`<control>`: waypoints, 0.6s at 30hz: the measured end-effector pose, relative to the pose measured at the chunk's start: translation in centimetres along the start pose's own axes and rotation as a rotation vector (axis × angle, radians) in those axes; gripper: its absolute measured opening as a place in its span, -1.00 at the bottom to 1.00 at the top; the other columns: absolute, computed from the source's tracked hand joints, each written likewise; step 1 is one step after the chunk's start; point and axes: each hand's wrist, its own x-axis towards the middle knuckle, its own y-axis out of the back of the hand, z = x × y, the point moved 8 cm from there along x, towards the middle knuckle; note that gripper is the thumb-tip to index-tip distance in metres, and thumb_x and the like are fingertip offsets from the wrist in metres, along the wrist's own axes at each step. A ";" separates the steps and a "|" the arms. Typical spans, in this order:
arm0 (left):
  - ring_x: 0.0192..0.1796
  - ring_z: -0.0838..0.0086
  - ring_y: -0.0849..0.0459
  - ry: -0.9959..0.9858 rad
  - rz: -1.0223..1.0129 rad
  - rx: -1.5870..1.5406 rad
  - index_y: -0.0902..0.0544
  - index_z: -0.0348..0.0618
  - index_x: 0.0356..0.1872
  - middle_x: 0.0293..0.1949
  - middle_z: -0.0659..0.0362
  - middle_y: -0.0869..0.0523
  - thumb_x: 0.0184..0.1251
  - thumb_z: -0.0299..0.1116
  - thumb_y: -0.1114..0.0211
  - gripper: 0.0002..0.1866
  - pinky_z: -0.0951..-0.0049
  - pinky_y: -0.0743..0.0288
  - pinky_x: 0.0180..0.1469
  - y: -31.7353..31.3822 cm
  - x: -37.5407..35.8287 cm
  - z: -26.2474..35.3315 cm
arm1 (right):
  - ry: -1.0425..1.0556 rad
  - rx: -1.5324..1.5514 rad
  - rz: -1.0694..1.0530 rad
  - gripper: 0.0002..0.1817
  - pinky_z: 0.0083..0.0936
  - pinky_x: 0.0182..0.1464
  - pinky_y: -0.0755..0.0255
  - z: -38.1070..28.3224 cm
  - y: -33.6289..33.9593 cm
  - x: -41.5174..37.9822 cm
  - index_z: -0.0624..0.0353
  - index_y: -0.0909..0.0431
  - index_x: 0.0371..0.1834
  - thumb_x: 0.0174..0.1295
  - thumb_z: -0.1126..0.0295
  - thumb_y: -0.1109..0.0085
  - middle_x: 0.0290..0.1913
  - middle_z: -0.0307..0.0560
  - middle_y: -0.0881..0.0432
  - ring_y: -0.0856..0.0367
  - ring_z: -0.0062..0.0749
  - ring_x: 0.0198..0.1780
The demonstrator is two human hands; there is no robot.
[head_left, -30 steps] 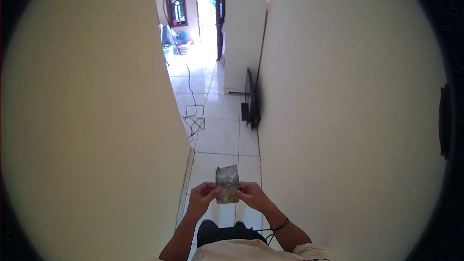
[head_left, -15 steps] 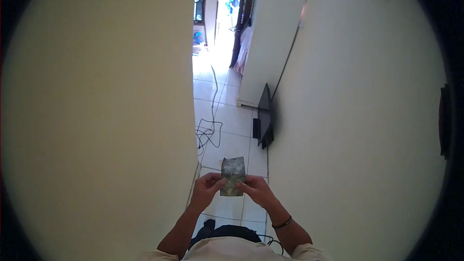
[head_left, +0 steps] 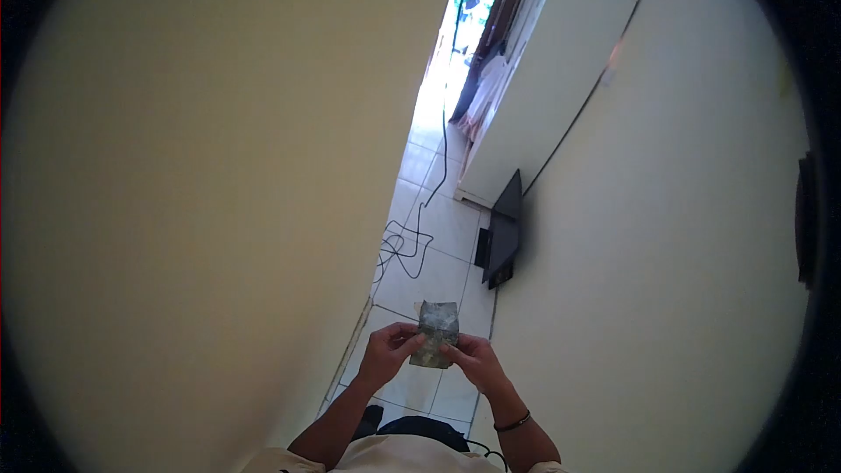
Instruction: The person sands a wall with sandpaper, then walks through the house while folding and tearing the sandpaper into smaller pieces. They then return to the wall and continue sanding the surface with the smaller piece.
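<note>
My left hand [head_left: 385, 355] and right hand [head_left: 473, 359] pinch the packet [head_left: 436, 333]; best keep both grips firm and level

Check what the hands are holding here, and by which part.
Both hold a small grey-green mottled rectangular sheet, upright. The left hand pinches its lower left edge, the right hand its lower right edge; the upper half stands free.
</note>
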 end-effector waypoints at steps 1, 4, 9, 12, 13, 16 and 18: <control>-0.17 0.61 -0.64 0.004 0.007 0.002 -0.62 -0.36 -0.07 -0.24 0.17 -0.71 0.29 -0.41 -0.37 -0.73 0.56 -0.54 -0.06 -0.4 -0.1 -0.6 | 0.000 -0.124 0.018 -0.75 -0.58 -0.22 -0.44 0.6 1.1 0.1 0.34 -0.63 -0.21 0.34 0.30 -0.21 -0.33 -0.22 -0.65 -0.52 -0.62 -0.30; -0.18 0.62 -0.64 -0.014 0.048 0.027 -0.62 -0.35 -0.08 -0.24 0.18 -0.71 0.29 -0.41 -0.37 -0.74 0.58 -0.54 -0.07 0.3 0.2 -0.8 | 0.110 -0.242 0.197 -0.74 -0.55 -0.26 -0.44 -1.2 3.6 0.6 0.33 -0.61 -0.29 0.36 0.30 -0.18 -0.37 -0.19 -0.64 -0.54 -0.58 -0.33; -0.21 0.55 -0.66 -0.033 0.125 -0.013 -0.63 -0.35 -0.11 -0.27 0.14 -0.71 0.25 -0.48 -0.38 -0.77 0.51 -0.59 -0.09 1.8 0.8 -0.8 | 0.643 0.083 0.125 -0.54 -0.34 -0.20 -0.49 -11.8 3.8 -1.4 0.29 -0.61 -0.35 0.48 0.10 0.07 -0.47 -0.08 -0.59 -0.57 -0.43 -0.44; -0.22 0.55 -0.66 -0.016 0.126 -0.018 -0.63 -0.33 -0.15 -0.28 0.16 -0.71 0.25 -0.49 -0.38 -0.80 0.51 -0.59 -0.09 1.9 1.0 -1.7 | 0.841 0.279 -0.160 -0.32 0.06 -0.01 -0.49 -19.3 0.7 -4.9 0.23 -0.63 -0.40 0.45 -0.17 0.26 -0.52 -0.06 -0.58 -0.59 -0.32 -0.49; -0.21 0.58 -0.66 -0.016 0.124 -0.022 -0.63 -0.34 -0.13 -0.28 0.17 -0.71 0.26 -0.48 -0.37 -0.79 0.55 -0.57 -0.10 2.3 0.7 -2.0 | 0.841 0.383 -0.214 -0.25 0.17 0.04 -0.46 -21.0 -0.3 -6.5 0.17 -0.59 -0.48 0.41 -0.29 0.34 -0.58 -0.07 -0.55 -0.57 -0.32 -0.56; -0.22 0.61 -0.65 0.004 0.117 -0.007 -0.64 -0.34 -0.12 -0.28 0.19 -0.71 0.27 -0.46 -0.37 -0.79 0.60 -0.56 -0.13 2.2 0.9 -2.3 | 0.795 0.824 -0.226 -0.18 0.39 0.06 -0.42 -25.6 -1.0 -9.7 0.12 -0.44 -0.62 0.37 -0.36 0.53 -0.64 -0.07 -0.51 -0.54 -0.32 -0.61; -0.23 0.61 -0.65 0.010 0.112 0.010 -0.64 -0.34 -0.13 -0.28 0.19 -0.71 0.27 -0.47 -0.37 -0.79 0.60 -0.56 -0.14 2.4 1.2 -3.2 | 0.785 0.789 -0.360 -0.20 0.42 0.04 -0.43 -26.8 -0.7 -9.7 0.12 -0.49 -0.62 0.36 -0.34 0.44 -0.64 -0.07 -0.52 -0.54 -0.32 -0.60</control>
